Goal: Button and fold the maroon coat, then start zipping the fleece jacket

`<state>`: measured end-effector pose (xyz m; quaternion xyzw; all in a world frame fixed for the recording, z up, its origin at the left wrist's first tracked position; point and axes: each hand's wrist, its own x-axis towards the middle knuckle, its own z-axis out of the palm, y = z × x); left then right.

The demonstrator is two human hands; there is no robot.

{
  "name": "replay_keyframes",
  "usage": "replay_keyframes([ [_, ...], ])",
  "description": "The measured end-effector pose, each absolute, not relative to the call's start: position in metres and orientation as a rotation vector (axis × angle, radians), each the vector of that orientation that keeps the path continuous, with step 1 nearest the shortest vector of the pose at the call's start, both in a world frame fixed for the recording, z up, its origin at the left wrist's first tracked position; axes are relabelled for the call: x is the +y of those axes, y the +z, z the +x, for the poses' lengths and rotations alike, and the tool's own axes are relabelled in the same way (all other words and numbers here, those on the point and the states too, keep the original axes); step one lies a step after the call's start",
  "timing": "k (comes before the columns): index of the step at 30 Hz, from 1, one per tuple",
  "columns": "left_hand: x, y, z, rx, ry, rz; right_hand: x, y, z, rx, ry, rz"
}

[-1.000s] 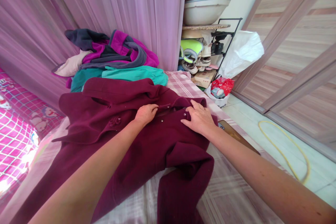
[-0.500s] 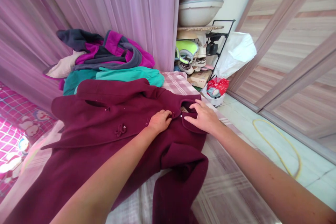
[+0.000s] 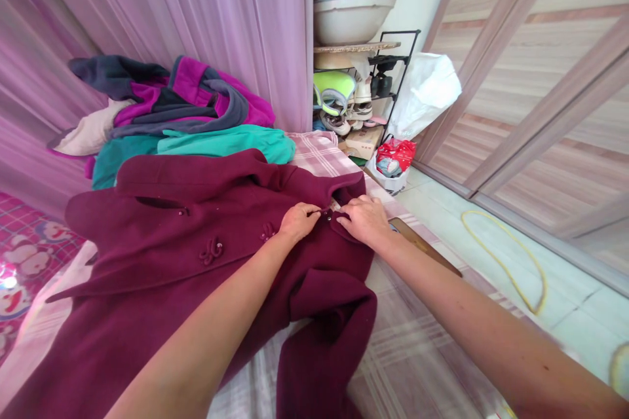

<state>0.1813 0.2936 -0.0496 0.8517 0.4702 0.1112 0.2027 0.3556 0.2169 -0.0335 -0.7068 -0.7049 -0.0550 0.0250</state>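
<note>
A dark maroon coat with knotted fabric buttons lies spread out, its collar towards the right. My left hand pinches the coat's front edge just below the neck opening. Close beside it, my right hand has its fingers curled over the near side of the collar. A small shiny fastener shows between the two hands. One sleeve is folded down towards me. The fingertips of my right hand are partly hidden in the fabric.
The coat lies on a checked sheet. Turquoise cloth and a purple-and-grey garment are heaped behind it, against a pink curtain. Beyond the sheet's edge stand a shoe rack, bags and a wooden wardrobe.
My right hand has gone from spread fingers at the collar to fingers curled over it, nearer my left hand. The left hand keeps its pinch. The view has turned slightly right.
</note>
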Motion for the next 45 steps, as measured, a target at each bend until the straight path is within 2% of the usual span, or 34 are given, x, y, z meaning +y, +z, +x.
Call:
replay_keyframes([
  [10, 0.292, -0.052, 0.193, 1.324, 0.219, 2.403, 0.191, -0.046, 0.352, -2.053, -0.273, -2.059],
  [30, 0.284, -0.052, 0.193, 1.258, 0.143, 2.656, 0.185, -0.058, 0.361, -2.047, -0.222, -2.063],
  [45, 0.276, -0.041, 0.198, 0.874, -0.132, 3.129, 0.187, -0.056, 0.357, -2.147, -0.247, -2.014],
])
